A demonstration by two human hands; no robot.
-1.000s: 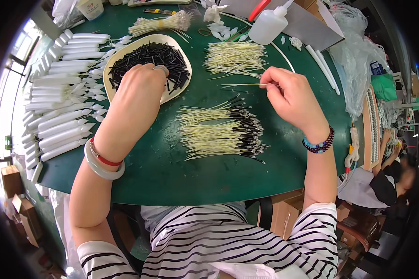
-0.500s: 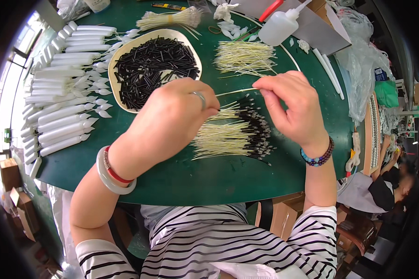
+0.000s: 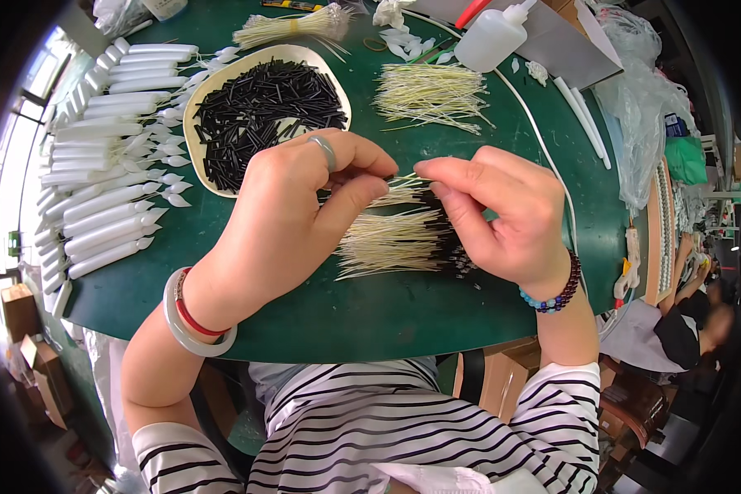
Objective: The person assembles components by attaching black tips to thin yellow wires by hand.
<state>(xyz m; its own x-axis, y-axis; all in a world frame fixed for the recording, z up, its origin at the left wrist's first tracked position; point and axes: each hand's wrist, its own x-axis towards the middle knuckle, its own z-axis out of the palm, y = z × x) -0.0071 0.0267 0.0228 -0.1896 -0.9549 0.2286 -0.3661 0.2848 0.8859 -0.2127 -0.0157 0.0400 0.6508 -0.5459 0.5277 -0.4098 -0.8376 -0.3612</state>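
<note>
My left hand [image 3: 292,206] is pinched, thumb against forefinger, over a small dark piece that looks like a short black tube [image 3: 390,176]. Close by on its right, my right hand [image 3: 506,210] is closed in a pinch on a thin pale-yellow wire, mostly hidden by the fingers. The fingertips of the two hands are a small gap apart. Below them lies a row of pale-yellow wires with black-sleeved ends [image 3: 391,243], partly covered by my right hand. Beyond my left hand stands a cream bowl [image 3: 191,123] full of short black tubes [image 3: 263,103].
A pile of plain pale-yellow wires [image 3: 432,92] lies beyond the hands. White candle-shaped sticks [image 3: 111,210] with flame tips line the left side. At the back are a bundled wire bunch [image 3: 292,26], a white squeeze bottle [image 3: 491,39] and a white cable [image 3: 535,123].
My hands have come closer together; the wire that stretched between them no longer shows at length. My right hand has moved slightly lower, and my left fingers have turned more into view.
</note>
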